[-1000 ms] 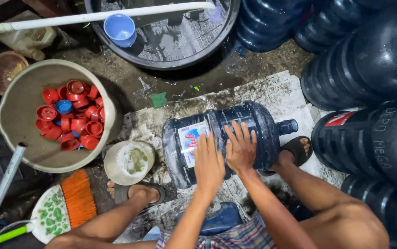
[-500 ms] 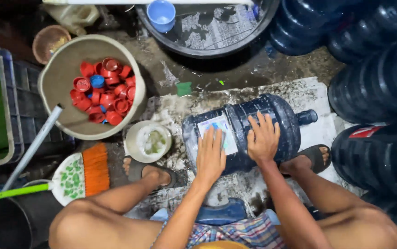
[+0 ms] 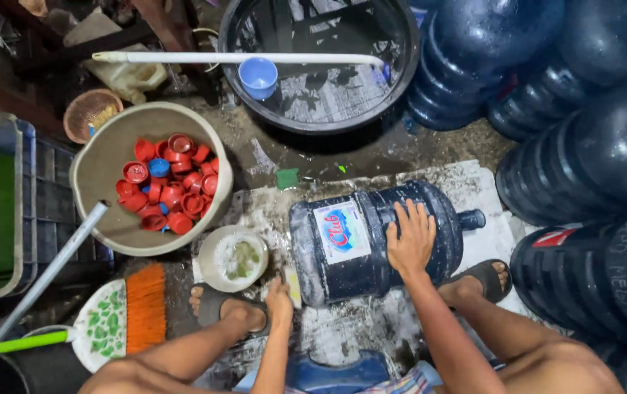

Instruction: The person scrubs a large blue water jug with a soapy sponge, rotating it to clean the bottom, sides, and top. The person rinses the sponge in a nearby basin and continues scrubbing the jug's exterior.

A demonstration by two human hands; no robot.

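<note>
Dark-blue water jug (image 3: 379,241) on side on wet white mat (image 3: 466,182), neck toward right. Right hand (image 3: 410,237) flat on jug, fingers spread, pressing, not clasping. Left hand (image 3: 279,300) off jug since half second ago, now low by left foot (image 3: 219,306), touching small pale sponge (image 3: 293,284) at jug's base; grasp unclear. Both palms were on jug before; now one steadies. Nearby: small white bowl (image 3: 233,257), beige basin (image 3: 102,168) of red caps (image 3: 171,182), brush (image 3: 120,317).

Right hand (image 3: 410,241) lies flat, fingers spread toward 12 o'clock, forearm running back to 5 o'clock. Left hand (image 3: 279,300) hangs low, fingers curled, pointing to 12 o'clock.
</note>
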